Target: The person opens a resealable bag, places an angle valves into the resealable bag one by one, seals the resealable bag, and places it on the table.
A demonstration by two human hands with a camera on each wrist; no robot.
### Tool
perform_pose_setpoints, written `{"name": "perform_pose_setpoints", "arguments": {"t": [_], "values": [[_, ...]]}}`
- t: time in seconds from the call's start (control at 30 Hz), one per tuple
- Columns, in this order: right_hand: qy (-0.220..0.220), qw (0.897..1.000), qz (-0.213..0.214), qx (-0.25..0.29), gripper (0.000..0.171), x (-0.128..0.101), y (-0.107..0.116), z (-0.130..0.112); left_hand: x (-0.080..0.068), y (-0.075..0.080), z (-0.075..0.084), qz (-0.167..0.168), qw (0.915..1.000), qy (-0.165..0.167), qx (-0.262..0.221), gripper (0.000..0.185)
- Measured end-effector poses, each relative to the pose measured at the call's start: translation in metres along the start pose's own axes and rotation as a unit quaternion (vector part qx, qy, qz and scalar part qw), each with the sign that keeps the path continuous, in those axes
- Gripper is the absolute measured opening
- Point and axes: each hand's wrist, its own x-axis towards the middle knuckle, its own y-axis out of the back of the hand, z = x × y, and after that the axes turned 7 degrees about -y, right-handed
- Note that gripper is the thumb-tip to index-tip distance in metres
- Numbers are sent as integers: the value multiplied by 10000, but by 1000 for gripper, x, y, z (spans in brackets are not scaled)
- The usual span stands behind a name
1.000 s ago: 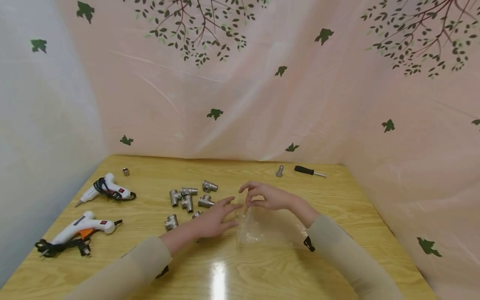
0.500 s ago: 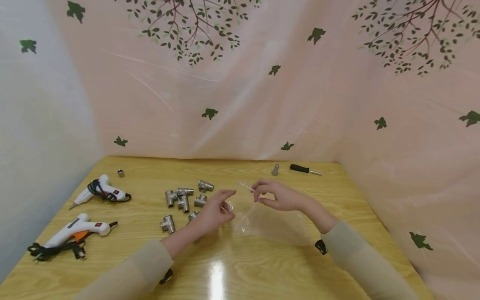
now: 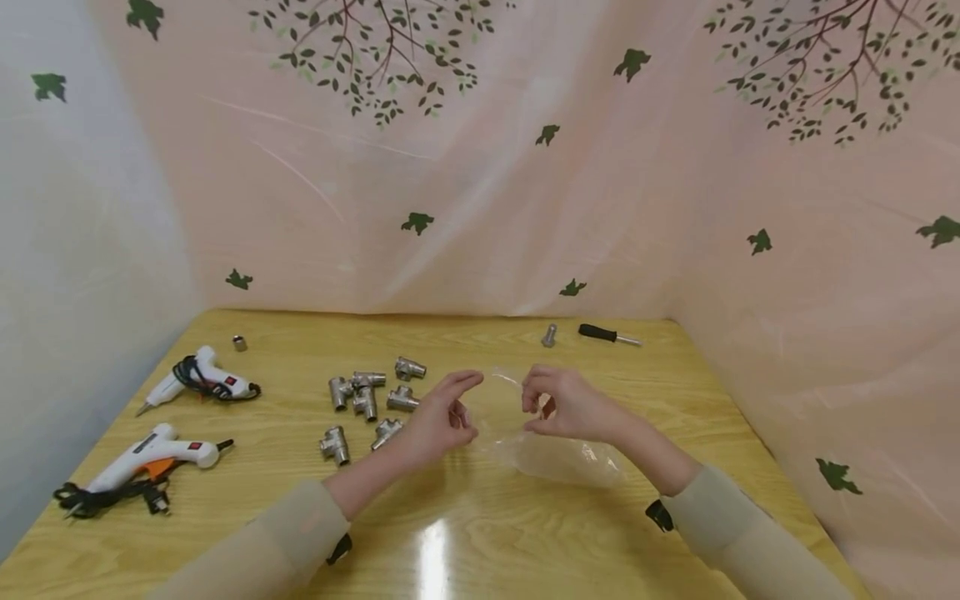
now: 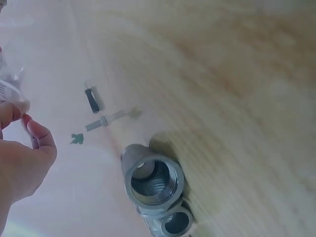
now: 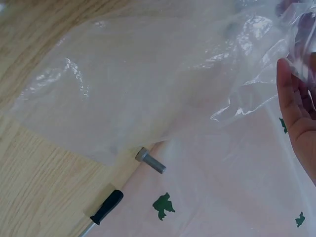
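A clear plastic bag (image 3: 562,462) stretches between both hands, its mouth spread apart in the head view. My left hand (image 3: 438,423) pinches the near-left edge of that mouth; in the left wrist view its thumb and finger (image 4: 42,136) meet at the film. On the opposite edge my right hand (image 3: 573,406) grips the film with curled fingers. The bag's body (image 5: 133,79) hangs slack and wrinkled below the right hand. Several metal tee fittings (image 3: 364,403) lie left of the left hand, and one threaded fitting (image 4: 131,158) looms large in the left wrist view.
Two white glue guns (image 3: 206,377) with wound cords lie at the table's left side, near a small metal nut (image 3: 240,342). At the back right are a bolt (image 3: 550,336) and a black-handled screwdriver (image 3: 597,332). A printed curtain (image 3: 465,267) rises behind the table (image 3: 480,550).
My left hand has taken hold of the bag's edge. My right hand has shifted right and the bag's mouth has widened between the hands. The view has turned slightly right.
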Motion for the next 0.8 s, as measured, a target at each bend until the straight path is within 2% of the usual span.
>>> {"name": "perform_pose_setpoints", "arguments": {"t": [0.13, 0.3, 0.4, 0.53, 0.63, 0.8], "values": [[167, 9995, -179, -210, 24, -3, 0, -2, 2, 4, -3, -149, 9996, -23, 249, 75], [373, 9980, -371, -343, 51, -6, -1, -2, 0, 10, -7, -395, 9982, -112, 440, 77], [212, 9981, -472, -324, 63, -8, -1, -1, -1, 12, -8, -561, 9965, -338, 528, 77], [-61, 9993, -338, -168, 68, -7, -6, -1, -3, 16, -9, -833, 9925, -554, 700, 77], [-200, 9996, -201, -34, 70, -4, -15, 0, -7, 22, -12, -1056, 9897, -514, 814, 78], [-478, 9987, -140, 122, 76, 2, -29, 1, -13, 38, -13, -1318, 9877, -390, 744, 79]]}}
